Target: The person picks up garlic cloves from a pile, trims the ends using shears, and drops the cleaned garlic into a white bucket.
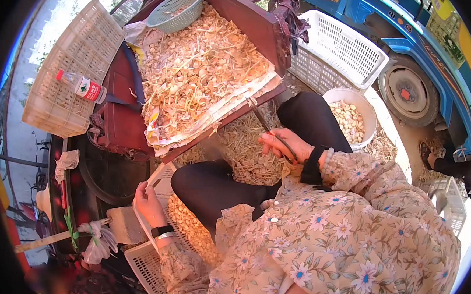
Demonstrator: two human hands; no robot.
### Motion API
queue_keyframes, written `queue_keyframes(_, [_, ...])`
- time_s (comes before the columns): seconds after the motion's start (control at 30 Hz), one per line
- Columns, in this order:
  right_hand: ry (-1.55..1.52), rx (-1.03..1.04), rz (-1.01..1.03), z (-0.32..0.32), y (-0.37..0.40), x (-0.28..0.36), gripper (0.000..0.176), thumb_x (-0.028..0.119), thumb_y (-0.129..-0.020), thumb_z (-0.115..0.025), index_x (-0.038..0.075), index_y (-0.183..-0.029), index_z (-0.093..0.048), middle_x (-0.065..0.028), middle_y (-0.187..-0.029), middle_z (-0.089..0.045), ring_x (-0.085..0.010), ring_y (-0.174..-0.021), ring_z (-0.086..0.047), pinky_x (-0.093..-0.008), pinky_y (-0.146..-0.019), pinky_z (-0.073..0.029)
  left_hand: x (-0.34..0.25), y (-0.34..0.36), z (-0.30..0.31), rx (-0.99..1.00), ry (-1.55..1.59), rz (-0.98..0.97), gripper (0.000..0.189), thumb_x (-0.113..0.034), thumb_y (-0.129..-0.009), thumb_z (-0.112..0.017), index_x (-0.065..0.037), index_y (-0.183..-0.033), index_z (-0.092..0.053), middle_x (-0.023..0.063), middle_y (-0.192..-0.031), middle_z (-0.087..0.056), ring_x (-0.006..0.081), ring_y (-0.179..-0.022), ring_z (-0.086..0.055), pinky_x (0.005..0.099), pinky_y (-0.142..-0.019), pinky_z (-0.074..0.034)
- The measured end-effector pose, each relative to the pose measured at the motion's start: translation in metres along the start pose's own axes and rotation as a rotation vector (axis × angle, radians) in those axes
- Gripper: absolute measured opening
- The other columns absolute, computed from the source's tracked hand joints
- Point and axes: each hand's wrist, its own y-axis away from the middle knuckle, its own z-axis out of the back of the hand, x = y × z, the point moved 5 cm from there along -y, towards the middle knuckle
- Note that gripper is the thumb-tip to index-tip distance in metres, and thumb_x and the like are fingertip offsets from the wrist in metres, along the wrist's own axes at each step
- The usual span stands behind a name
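My right hand is closed around a pair of dark metal scissors, whose blades point up toward the front edge of a dark red cart bed. Garlic bulbs with dry stems are heaped on a sheet in that bed. Over the left rim of a white plastic crate is my left hand, its fingers loosely bent and apart, with nothing visible in them. Trimmed garlic bulbs fill the crate beside my knee. Cut stems cover the ground between my legs.
A white bucket of garlic stands right of my knee, near a white crate. A green basket sits on the heap's far corner. At left, a bottle lies on an upturned crate. A blue vehicle and another person's foot are at right.
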Motion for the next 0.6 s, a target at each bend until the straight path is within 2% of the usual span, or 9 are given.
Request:
queue_keyframes(0.1, [0.034, -0.054, 0.003, 0.011, -0.024, -0.005, 0.049, 0.043, -0.09, -0.047, -0.004, -0.098, -0.056, -0.0037, -0.068, -0.057, -0.0044, -0.049, -0.042, -0.0187, -0.049, -0.037, -0.059, -0.036, -0.095, 0.201, 0.043, -0.18, 0.018, -0.008, -0.082, -0.058, 0.0, -0.098, -0.063, 0.011, -0.095, -0.062, 0.0169, -0.086, -0.06, 0.0286, -0.076, -0.047])
queue_keyframes(0.13, [-0.014, -0.08, -0.019, 0.014, -0.029, -0.011, 0.048, 0.044, -0.09, -0.048, -0.004, -0.098, -0.056, -0.0037, -0.068, -0.057, -0.0046, -0.048, -0.042, -0.0189, -0.048, -0.037, -0.06, -0.05, -0.126, 0.283, 0.079, -0.128, 0.019, -0.01, -0.081, -0.059, -0.001, -0.098, -0.063, 0.0122, -0.093, -0.063, 0.0182, -0.084, -0.061, 0.028, -0.075, -0.047])
queue_keyframes(0.17, [-0.058, -0.107, -0.036, 0.021, -0.035, -0.021, 0.048, 0.044, -0.089, -0.048, -0.003, -0.097, -0.056, -0.0036, -0.067, -0.058, -0.0047, -0.048, -0.042, -0.0191, -0.047, -0.037, -0.068, -0.063, -0.153, 0.219, 0.034, -0.298, 0.021, -0.011, -0.08, -0.061, -0.002, -0.098, -0.064, 0.0135, -0.093, -0.064, 0.0206, -0.08, -0.062, 0.0289, -0.072, -0.047])
queue_keyframes(0.27, [-0.16, -0.188, -0.057, 0.033, -0.038, -0.058, 0.052, 0.053, -0.084, -0.052, 0.003, -0.074, -0.057, 0.0014, -0.053, -0.044, -0.0055, -0.042, -0.035, -0.022, -0.04, -0.027, -0.095, -0.092, -0.19, 0.254, -0.07, -0.144, 0.03, -0.013, -0.076, -0.064, -0.001, -0.103, -0.061, 0.015, -0.096, -0.062, 0.0262, -0.084, -0.06, 0.0337, -0.075, -0.047])
queue_keyframes(0.3, [-0.246, -0.234, -0.062, 0.033, -0.029, -0.048, 0.05, 0.051, -0.084, -0.053, 0.001, -0.083, -0.057, -0.0007, -0.056, -0.049, -0.0056, -0.042, -0.036, -0.0216, -0.04, -0.028, -0.099, -0.103, -0.198, 0.203, -0.101, -0.205, 0.033, -0.013, -0.075, -0.064, -0.002, -0.106, -0.059, 0.0155, -0.097, -0.061, 0.0275, -0.085, -0.06, 0.0344, -0.075, -0.046])
queue_keyframes(0.37, [-0.326, -0.27, -0.076, 0.038, -0.028, -0.043, 0.05, 0.049, -0.084, -0.054, -0.001, -0.088, -0.056, -0.0022, -0.059, -0.053, -0.0058, -0.042, -0.037, -0.0213, -0.04, -0.029, -0.096, -0.122, -0.217, 0.108, -0.17, -0.318, 0.041, -0.013, -0.074, -0.066, -0.002, -0.111, -0.056, 0.0167, -0.1, -0.059, 0.03, -0.088, -0.058, 0.0359, -0.076, -0.046])
queue_keyframes(0.47, [-0.363, -0.283, -0.079, 0.041, -0.023, -0.045, 0.052, 0.048, -0.085, -0.052, -0.003, -0.094, -0.056, -0.0034, -0.064, -0.057, -0.006, -0.044, -0.039, -0.0206, -0.041, -0.031, -0.101, -0.124, -0.235, 0.141, -0.296, -0.468, 0.047, -0.012, -0.072, -0.067, -0.003, -0.115, -0.051, 0.018, -0.104, -0.057, 0.0328, -0.088, -0.057, 0.0378, -0.075, -0.046])
queue_keyframes(0.5, [-0.351, -0.282, -0.074, 0.041, -0.024, -0.046, 0.053, 0.048, -0.085, -0.052, -0.004, -0.096, -0.056, -0.0032, -0.065, -0.057, -0.0058, -0.044, -0.039, -0.0205, -0.041, -0.031, -0.101, -0.125, -0.237, 0.11, -0.304, -0.472, 0.047, -0.011, -0.071, -0.067, -0.003, -0.115, -0.05, 0.0153, -0.096, -0.06, 0.029, -0.081, -0.059, 0.0361, -0.072, -0.046])
queue_keyframes(0.6, [-0.304, -0.257, -0.076, 0.037, -0.028, -0.045, 0.055, 0.049, -0.086, -0.051, -0.005, -0.099, -0.056, -0.0028, -0.066, -0.057, -0.0054, -0.046, -0.04, -0.0202, -0.042, -0.031, -0.088, -0.134, -0.238, 0.305, -0.186, -0.138, 0.045, -0.01, -0.071, -0.068, -0.003, -0.112, -0.051, 0.011, -0.085, -0.061, 0.0229, -0.072, -0.058, 0.0332, -0.068, -0.047])
